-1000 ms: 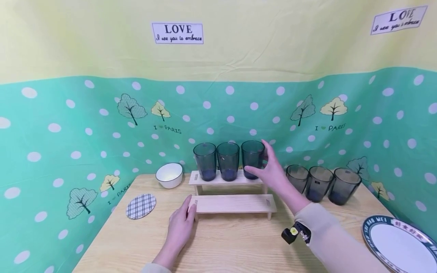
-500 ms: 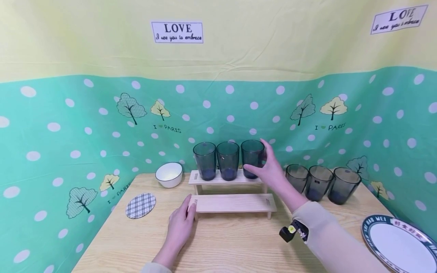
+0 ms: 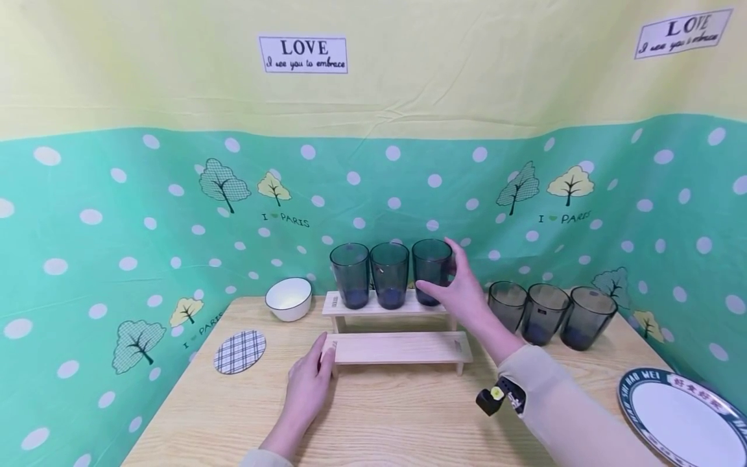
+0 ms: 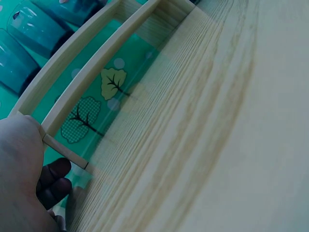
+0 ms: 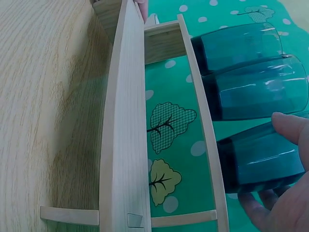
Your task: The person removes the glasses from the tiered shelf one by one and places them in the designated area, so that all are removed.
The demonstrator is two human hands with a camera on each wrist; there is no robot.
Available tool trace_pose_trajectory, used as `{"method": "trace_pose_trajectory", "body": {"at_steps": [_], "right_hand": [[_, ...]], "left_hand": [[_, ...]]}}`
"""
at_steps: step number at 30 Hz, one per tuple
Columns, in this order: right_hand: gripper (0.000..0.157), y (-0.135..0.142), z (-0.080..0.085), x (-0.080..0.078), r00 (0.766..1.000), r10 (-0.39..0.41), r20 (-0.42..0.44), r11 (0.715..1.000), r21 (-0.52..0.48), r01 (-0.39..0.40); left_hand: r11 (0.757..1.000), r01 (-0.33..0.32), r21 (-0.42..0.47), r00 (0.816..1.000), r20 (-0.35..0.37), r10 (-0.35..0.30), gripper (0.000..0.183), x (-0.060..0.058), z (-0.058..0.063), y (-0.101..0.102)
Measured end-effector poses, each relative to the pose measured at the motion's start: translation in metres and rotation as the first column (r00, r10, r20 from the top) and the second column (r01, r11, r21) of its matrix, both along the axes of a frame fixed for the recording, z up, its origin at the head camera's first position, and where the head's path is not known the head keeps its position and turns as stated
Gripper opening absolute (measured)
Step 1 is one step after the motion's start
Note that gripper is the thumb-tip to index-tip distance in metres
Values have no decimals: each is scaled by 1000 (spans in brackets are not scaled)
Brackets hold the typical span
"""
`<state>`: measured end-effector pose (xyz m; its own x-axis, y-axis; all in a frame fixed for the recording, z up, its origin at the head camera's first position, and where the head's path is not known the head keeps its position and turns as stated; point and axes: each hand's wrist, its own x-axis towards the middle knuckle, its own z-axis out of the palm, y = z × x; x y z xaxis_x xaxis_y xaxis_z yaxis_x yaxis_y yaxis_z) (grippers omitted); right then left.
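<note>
While the right hand pinches the end glass between thumb and fingers, upright on the upper tier of the wooden rack beside two matching glasses, the left hand grips the lower tier's left end; fingers look curled there, partly hidden from me.

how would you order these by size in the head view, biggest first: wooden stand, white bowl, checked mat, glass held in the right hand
1. Wooden stand
2. Glass in the right hand
3. White bowl and checked mat: about alike, so not ranked
</note>
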<state>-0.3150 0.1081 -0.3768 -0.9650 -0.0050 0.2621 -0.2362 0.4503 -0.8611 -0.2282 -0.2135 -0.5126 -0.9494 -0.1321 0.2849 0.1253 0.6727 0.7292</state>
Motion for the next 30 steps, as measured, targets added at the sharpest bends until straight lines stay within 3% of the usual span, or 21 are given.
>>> {"method": "trace_pose_trajectory", "body": {"at_steps": [10, 30], "right_hand": [[114, 7, 4, 12, 1000, -15, 27, 1000, -15, 15], [115, 38, 16, 54, 1000, -6, 2, 998, -67, 6]], "left_hand": [[1000, -2, 6, 1000, -1, 2, 55, 1, 1, 0], [1000, 3, 4, 1000, 9, -3, 56, -1, 0, 1]]}}
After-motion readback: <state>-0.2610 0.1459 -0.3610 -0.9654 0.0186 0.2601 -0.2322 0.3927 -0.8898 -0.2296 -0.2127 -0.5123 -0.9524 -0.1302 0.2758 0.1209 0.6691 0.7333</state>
